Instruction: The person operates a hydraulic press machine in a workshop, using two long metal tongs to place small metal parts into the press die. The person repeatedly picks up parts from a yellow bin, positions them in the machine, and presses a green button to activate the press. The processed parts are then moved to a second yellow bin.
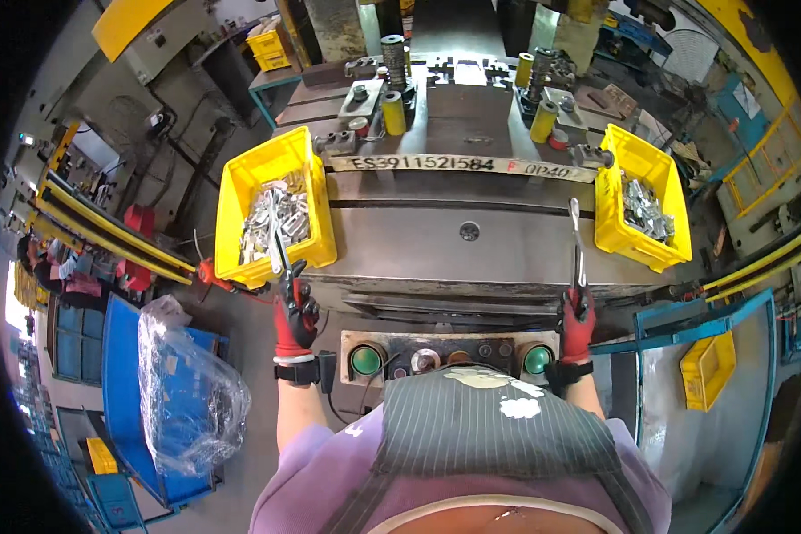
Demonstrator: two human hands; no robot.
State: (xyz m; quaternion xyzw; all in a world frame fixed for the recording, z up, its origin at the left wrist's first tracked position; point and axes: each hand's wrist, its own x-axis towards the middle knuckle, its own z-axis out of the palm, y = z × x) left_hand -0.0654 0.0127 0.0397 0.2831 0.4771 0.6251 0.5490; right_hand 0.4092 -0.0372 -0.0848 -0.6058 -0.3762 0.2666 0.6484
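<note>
My left hand (pixel 295 316), in a red and black glove, is closed on a long silver tweezer-like tool (pixel 278 252). The tool's far end reaches over the left yellow bin (pixel 322 233), which holds many small shiny metal pieces (pixel 278 214). In a matching glove, my right hand (pixel 578 322) grips a similar long silver tool (pixel 578 247). That one points away from me over the front of the machine bed (pixel 507 236), left of the right yellow bin (pixel 603 214). More metal pieces (pixel 646 210) lie in the right bin. Whether either tool's tip holds a piece is unclear.
Between my hands and body sits a control panel (pixel 398 350) with a green button (pixel 365 360) at each end. Yellow cylinders (pixel 392 114) and posts stand on the die beyond. A blue cart (pixel 123 392) with plastic wrap is at left, a metal-framed cart (pixel 676 445) at right.
</note>
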